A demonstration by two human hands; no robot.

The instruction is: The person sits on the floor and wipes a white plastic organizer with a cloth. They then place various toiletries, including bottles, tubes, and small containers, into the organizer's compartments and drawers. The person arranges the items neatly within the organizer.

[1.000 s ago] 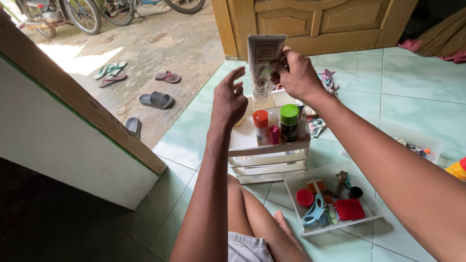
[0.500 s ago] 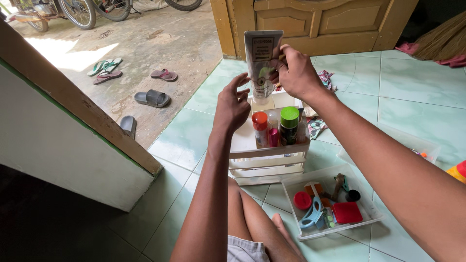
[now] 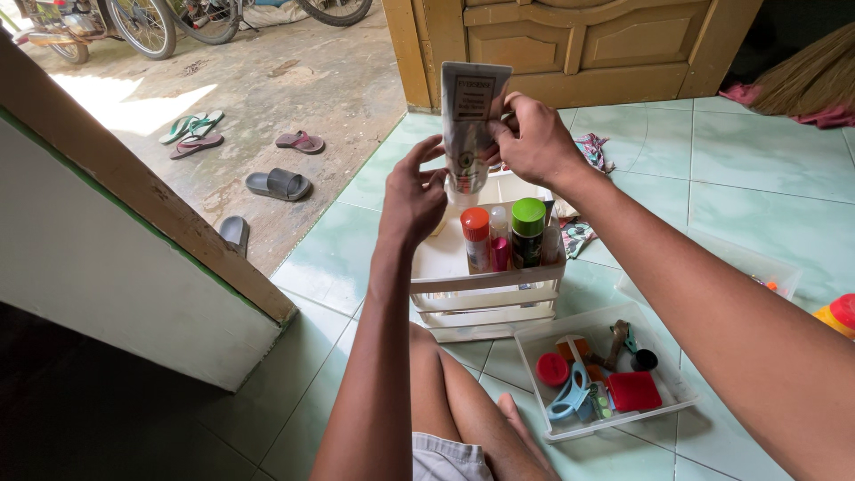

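Since a second ago the left hand point(image 3: 411, 198) has risen and closed in on the tube point(image 3: 470, 125); its loosely curled fingertips now reach the tube's lower end, though whether they actually touch it I cannot tell. The right hand point(image 3: 533, 141) keeps its pinch on the tube's right edge, at three o'clock of it, and holds it cap-down above the far end of the crate point(image 3: 485, 281), a little lower in view than before.

Two hands, one tube, one crate, one tray point(image 3: 606, 370).

The crate is white and slatted, a boxy rack on the pale green floor tiles point(image 3: 757, 160). In it stand four bottles: one with an orange cap point(image 3: 475, 224), one with a green cap point(image 3: 529, 212), a small pink one point(image 3: 500, 251) between them, and a clear-capped one behind it. The tray, at five o'clock of the crate, is clear, shallow plastic holding a round red lid point(image 3: 552, 369), a square red box point(image 3: 634, 390) and blue scissors point(image 3: 570, 396). The tube is flat, soft white plastic with a crimped top.
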